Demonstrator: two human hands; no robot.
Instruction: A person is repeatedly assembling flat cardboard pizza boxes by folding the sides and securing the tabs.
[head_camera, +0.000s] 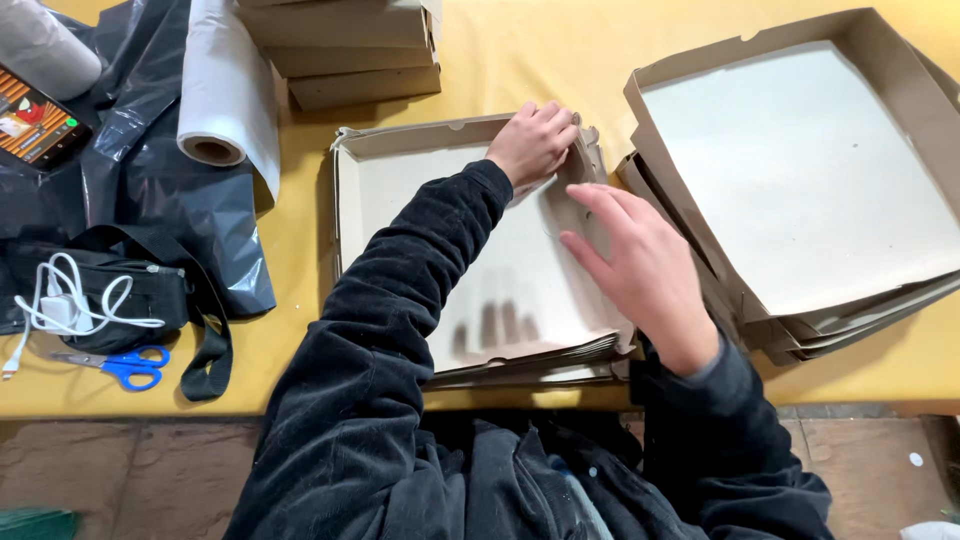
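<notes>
A view from above of a person in dark sleeves working at a yellow tabletop (520, 60). In the middle, close to the near edge, lies a shallow open cardboard box (440, 200), pale inside with brown raised walls, resting on a small stack of flat cardboard sheets (540, 365).

The left hand (535, 140) reaches across to the box's far right corner, its fingers (550, 115) curled over the top of the far wall and gripping it. The right hand (640, 265) hovers over the right side of the box with fingers (600, 205) spread and loosely open, holding nothing; whether the fingertips touch the right wall cannot be told.

Toward the right edge of the tabletop sits a stack of folded open boxes (800, 180), nested one in another, just beside the box being handled. At the far edge, behind it, is a pile of closed cardboard boxes (350, 50).

On the left side lie a roll of white plastic film (225, 90), crumpled black plastic sheeting (150, 190), a phone (35, 120) with a lit screen, a black pouch (130, 290) with a white charger and cable (60, 305) on it, and blue-handled scissors (125, 365) near the near left corner.
</notes>
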